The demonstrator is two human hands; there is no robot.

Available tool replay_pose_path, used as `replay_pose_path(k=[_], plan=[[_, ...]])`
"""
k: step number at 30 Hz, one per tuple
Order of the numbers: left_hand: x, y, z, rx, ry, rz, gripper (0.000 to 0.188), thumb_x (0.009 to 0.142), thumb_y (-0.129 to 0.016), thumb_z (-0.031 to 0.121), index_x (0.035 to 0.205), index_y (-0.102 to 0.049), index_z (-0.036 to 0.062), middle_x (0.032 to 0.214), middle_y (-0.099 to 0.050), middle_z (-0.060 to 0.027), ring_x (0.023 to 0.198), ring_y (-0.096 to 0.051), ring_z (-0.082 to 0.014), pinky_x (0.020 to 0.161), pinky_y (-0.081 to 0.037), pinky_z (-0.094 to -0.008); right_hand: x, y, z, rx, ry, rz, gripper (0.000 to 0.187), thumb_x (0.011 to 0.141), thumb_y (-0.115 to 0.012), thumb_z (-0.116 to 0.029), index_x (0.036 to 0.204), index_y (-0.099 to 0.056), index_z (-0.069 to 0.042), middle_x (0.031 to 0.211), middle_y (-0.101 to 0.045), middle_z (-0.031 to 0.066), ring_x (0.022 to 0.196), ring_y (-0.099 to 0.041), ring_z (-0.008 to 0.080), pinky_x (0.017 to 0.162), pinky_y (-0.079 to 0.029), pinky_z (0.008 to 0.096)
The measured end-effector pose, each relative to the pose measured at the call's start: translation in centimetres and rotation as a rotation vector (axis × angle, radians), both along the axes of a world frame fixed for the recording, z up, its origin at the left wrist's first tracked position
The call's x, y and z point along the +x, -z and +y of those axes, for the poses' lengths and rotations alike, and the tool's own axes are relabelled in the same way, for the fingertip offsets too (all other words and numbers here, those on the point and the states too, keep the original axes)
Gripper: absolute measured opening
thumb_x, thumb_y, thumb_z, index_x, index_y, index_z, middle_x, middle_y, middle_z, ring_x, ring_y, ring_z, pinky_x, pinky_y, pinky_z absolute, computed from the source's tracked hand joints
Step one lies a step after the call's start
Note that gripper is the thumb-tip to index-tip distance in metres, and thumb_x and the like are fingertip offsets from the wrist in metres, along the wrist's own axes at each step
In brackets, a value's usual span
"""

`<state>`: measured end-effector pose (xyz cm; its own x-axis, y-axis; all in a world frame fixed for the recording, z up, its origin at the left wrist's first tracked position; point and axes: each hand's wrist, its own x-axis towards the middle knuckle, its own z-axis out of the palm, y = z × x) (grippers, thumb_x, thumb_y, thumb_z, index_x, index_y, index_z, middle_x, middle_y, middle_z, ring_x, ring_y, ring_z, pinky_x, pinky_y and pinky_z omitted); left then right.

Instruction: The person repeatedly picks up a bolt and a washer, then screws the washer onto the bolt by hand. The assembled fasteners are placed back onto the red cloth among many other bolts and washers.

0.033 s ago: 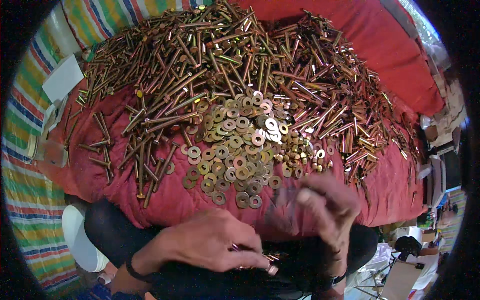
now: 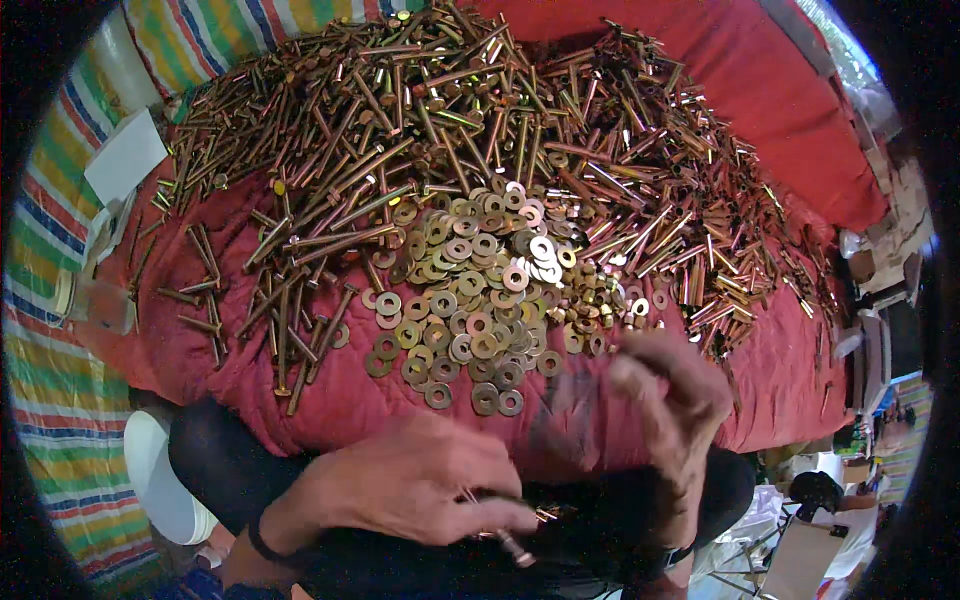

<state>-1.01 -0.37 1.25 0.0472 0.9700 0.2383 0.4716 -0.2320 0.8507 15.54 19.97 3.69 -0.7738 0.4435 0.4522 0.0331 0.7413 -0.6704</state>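
Observation:
My left hand (image 2: 425, 485) is closed over my lap with its back upward. From under its thumb sticks a bolt (image 2: 515, 548), slanting down to the right; the palm side is hidden. Just to the right, my right hand (image 2: 680, 410) is raised at the near edge of the red cloth, its fingers curved and smeared by motion, so I cannot tell whether anything is between them. Beyond that hand lies a small pile of brass-coloured nuts (image 2: 590, 300). Flat washers (image 2: 470, 300) form a heap left of the nuts.
A large mound of long bolts (image 2: 400, 100) and metal sleeves (image 2: 730, 280) covers the far part of the red cloth (image 2: 420, 425). Loose bolts (image 2: 290, 340) lie at its left. A white bucket (image 2: 165, 480) stands by my left knee, and a striped sheet (image 2: 60, 390) hangs at the left.
My right hand has shifted slightly up and to the right. The bolt in my left hand now points lower and further left.

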Motion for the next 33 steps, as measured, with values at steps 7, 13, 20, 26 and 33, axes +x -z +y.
replay_pose_path(k=[7, 13, 20, 26, 33], plan=[[-6.1, 0.6, -2.0, 0.005, -1.000, 0.817, 0.009, 0.083, -0.073, 0.012, 0.084, -0.066, 0.0072, 0.084, -0.066, -0.0123, 0.080, -0.067, -0.0352, 0.070, -0.054, -0.0477, -3.9, 3.7, 7.7, 0.399, 0.153, -0.094, 0.035, 0.097, -0.070, -0.006, 0.132, -0.069, -0.004, 0.130, -0.072, 0.0148, 0.116, -0.069, 0.0297, 0.100, -0.055, 0.0404], [-6.9, 2.8, -2.6, -0.150, -1.048, 0.906, 0.028, 0.083, -0.076, 0.011, 0.107, -0.063, 0.0084, 0.097, -0.070, -0.0152, 0.092, -0.068, -0.0392, 0.080, -0.054, -0.0518, -6.7, 5.3, 10.3, 0.719, 0.131, -0.245, 0.045, 0.086, -0.067, 0.000, 0.130, -0.069, -0.005, 0.132, -0.070, 0.0161, 0.126, -0.064, 0.0361, 0.106, -0.052, 0.0436], [-6.3, 2.4, -2.0, -0.131, -1.072, 0.512, 0.027, 0.082, -0.079, 0.007, 0.105, -0.063, 0.0092, 0.095, -0.072, -0.0163, 0.090, -0.071, -0.0358, 0.078, -0.055, -0.0454, -7.6, 5.3, 10.1, 0.757, 0.112, -0.266, 0.032, 0.084, -0.070, -0.004, 0.115, -0.073, -0.009, 0.109, -0.072, 0.0130, 0.107, -0.069, 0.0342, 0.086, -0.057, 0.0435], [-5.8, 0.3, -0.9, 0.136, -0.937, -0.279, 0.034, 0.089, -0.074, -0.002, 0.121, -0.064, -0.0011, 0.096, -0.073, -0.0067, 0.076, -0.071, -0.0127, 0.065, -0.055, -0.0272, -5.7, 3.1, 9.5, -0.010, 0.176, -0.109, 0.024, 0.089, -0.057, -0.008, 0.111, -0.066, -0.001, 0.091, -0.065, 0.0146, 0.090, -0.066, 0.0299, 0.078, -0.052, 0.0390], [-3.5, -1.0, -1.4, -0.042, -0.604, -0.548, 0.010, 0.092, -0.072, -0.001, 0.101, -0.075, -0.0048, 0.088, -0.074, -0.0084, 0.079, -0.075, -0.0154, 0.069, -0.059, -0.0270, -1.2, 5.3, 1.1, -0.299, -0.024, -0.203, 0.031, 0.092, -0.063, -0.013, 0.119, -0.069, 0.001, 0.093, -0.071, 0.0133, 0.085, -0.071, 0.0289, 0.079, -0.057, 0.0385]])
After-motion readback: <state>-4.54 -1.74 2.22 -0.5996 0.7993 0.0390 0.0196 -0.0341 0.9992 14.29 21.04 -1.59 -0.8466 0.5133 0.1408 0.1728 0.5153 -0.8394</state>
